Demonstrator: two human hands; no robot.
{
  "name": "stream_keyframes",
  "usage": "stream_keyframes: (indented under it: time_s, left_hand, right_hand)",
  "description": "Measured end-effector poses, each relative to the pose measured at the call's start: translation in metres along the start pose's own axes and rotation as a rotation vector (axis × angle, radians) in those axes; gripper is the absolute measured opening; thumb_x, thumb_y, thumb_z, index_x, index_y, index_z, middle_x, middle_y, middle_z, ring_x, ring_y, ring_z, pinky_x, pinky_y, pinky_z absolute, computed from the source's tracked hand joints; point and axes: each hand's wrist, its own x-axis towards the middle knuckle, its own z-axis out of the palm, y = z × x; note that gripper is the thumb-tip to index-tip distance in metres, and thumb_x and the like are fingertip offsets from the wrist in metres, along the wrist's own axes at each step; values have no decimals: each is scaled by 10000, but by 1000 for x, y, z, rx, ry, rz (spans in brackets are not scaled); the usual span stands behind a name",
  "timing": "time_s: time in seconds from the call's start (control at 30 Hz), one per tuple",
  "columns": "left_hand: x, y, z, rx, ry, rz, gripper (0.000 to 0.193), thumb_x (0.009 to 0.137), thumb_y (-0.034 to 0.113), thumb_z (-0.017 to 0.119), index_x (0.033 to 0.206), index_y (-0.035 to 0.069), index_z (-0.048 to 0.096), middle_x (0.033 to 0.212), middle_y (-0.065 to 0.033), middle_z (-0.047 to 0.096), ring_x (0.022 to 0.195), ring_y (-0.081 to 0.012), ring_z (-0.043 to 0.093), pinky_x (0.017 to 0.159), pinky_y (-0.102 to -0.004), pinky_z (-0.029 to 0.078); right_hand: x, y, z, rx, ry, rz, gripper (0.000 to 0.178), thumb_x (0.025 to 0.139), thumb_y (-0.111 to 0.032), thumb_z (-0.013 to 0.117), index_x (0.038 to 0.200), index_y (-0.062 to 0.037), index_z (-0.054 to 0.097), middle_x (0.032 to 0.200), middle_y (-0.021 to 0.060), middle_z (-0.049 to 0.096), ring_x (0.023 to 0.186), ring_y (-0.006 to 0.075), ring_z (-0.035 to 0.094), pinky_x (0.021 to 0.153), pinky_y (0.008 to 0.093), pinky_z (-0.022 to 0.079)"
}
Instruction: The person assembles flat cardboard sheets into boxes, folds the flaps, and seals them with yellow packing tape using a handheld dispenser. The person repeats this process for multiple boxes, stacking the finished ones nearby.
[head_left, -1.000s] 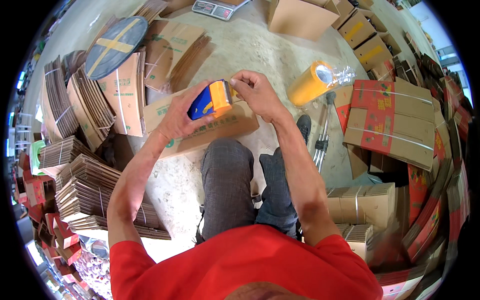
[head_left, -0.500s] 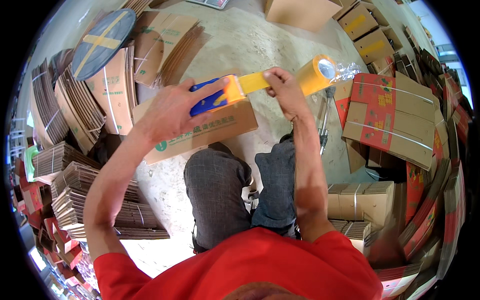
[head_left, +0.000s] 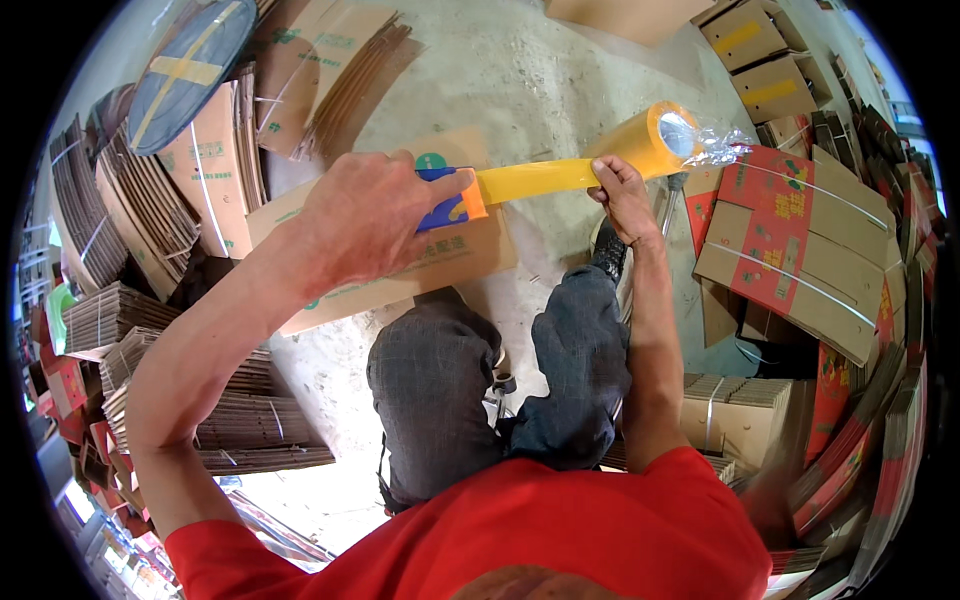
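Note:
A blue tape dispenser (head_left: 447, 208) with an orange front edge is gripped in my left hand (head_left: 375, 212), over a cardboard box (head_left: 450, 262) on the floor. From its front a strip of yellow tape (head_left: 535, 181) stretches out to the right. My right hand (head_left: 625, 195) pinches the strip's far end between thumb and fingers. The palm hides most of the dispenser. Just beyond the right hand lies a stack of yellow tape rolls (head_left: 660, 138) with crumpled clear wrap at its end.
Tied bundles of flat cardboard (head_left: 212, 160) stand at the left, beside a round dark lid (head_left: 190, 75) with crossed tape. A red-and-brown carton bundle (head_left: 780, 235) lies at the right. Taped boxes (head_left: 770, 88) sit at the far right, and more stacked cardboard (head_left: 735, 405) is near my right elbow.
The yellow strip between my hands has grown longer. My right hand has moved right with its end, and my right leg has shifted right.

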Motion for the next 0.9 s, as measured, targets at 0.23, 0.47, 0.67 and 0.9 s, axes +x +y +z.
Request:
stream_keyframes:
  time_s: [0.23, 0.47, 0.67, 0.9]
  left_hand:
    - [25, 6, 5, 21, -29, -3, 486, 855, 243, 794, 1306, 118, 664, 845, -140, 737, 847, -339, 745, 706, -444, 597]
    - [38, 7, 1, 21, -95, -24, 469, 847, 280, 814, 1257, 112, 660, 830, -142, 732, 836, -352, 745, 694, -448, 590]
    - [40, 11, -1, 44, -139, -62, 568, 858, 306, 808, 1368, 150, 612, 883, -167, 702, 829, -359, 733, 702, -444, 573]
    - [46, 12, -5, 61, -143, -41, 607, 835, 280, 802, 1406, 173, 623, 864, -157, 653, 761, -332, 704, 672, -441, 554]
  right_hand:
    - [11, 39, -2, 128, 1, 71, 136, 1058, -188, 650, 1026, -59, 678, 829, -39, 584, 678, 60, 462, 632, 220, 383]
    - [22, 100, 19, 35, -68, 168, 155, 1078, -206, 621, 1058, -55, 647, 846, -30, 572, 684, 72, 457, 644, 237, 399]
    - [15, 138, 73, -37, -106, 107, 189, 1087, -228, 606, 1059, -45, 641, 854, -30, 584, 733, 59, 502, 673, 234, 427]
    - [5, 151, 109, -43, -53, 41, 215, 1106, -200, 574, 1023, -14, 642, 866, -26, 588, 826, 57, 516, 759, 238, 462]
